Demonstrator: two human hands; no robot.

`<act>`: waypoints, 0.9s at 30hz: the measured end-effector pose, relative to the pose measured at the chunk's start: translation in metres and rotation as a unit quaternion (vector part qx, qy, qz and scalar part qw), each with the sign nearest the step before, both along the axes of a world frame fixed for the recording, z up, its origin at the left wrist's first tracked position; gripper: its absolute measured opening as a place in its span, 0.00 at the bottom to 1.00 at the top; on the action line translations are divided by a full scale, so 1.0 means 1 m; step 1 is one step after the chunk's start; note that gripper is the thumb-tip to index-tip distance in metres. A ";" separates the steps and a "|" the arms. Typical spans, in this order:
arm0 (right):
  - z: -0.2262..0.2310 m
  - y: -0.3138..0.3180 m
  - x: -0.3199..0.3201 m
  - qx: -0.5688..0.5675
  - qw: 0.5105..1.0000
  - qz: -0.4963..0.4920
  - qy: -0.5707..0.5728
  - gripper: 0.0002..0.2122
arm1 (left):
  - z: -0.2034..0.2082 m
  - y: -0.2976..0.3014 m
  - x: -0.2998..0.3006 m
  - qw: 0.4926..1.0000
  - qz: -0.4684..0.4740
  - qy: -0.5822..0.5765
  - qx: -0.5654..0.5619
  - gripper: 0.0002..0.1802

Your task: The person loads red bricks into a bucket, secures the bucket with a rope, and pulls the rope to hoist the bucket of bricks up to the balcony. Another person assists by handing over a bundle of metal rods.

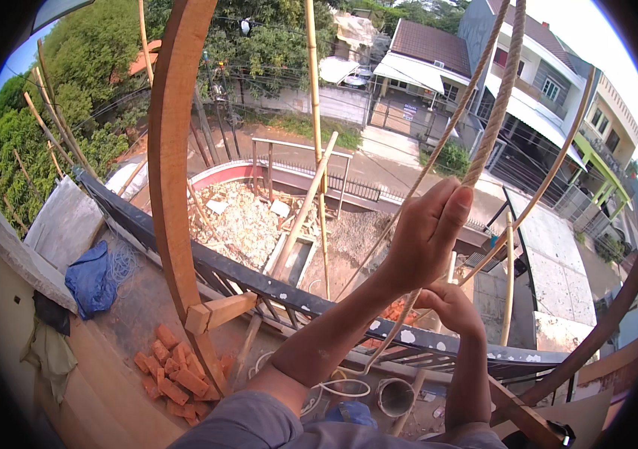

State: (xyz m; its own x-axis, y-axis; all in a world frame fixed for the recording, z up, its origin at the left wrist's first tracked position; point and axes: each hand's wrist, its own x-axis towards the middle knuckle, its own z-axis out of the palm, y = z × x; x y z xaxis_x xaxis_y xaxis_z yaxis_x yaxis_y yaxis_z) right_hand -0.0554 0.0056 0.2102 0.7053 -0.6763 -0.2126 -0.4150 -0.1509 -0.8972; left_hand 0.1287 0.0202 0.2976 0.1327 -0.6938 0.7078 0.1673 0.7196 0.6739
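My left hand (430,233) is closed around a thick twisted rope (493,123), raised in front of me with the thumb on top. Below it, my right hand (450,307) is closed at the lower length of the same rope, its fingers partly hidden behind my left wrist. From there the rope drops toward loose coils (341,388) near my feet. A second rope strand (450,131) slants down from above, passing left of my left hand and beyond the railing.
A black metal railing (289,293) with flaking paint curves across the balcony. Stacked orange bricks (180,374) lie beside a wooden post (173,150). Near my feet stands a bucket (395,396). A blue tarp (92,278) lies left. Bamboo poles (316,150) rise outside, above rubble (248,224).
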 end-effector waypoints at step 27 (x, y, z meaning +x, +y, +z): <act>0.111 0.014 0.126 -0.126 0.769 -0.275 -0.563 0.10 | -0.243 0.134 0.023 0.970 0.133 -0.129 0.155 0.20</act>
State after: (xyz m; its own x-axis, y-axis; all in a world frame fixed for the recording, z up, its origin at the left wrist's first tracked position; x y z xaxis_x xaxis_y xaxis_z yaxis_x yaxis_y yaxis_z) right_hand 0.0708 0.0193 0.3209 -0.0602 -0.8576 0.5107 0.5400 -0.4583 -0.7060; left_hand 0.1514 0.1543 0.0547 0.1821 -0.8439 0.5046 -0.1992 0.4709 0.8594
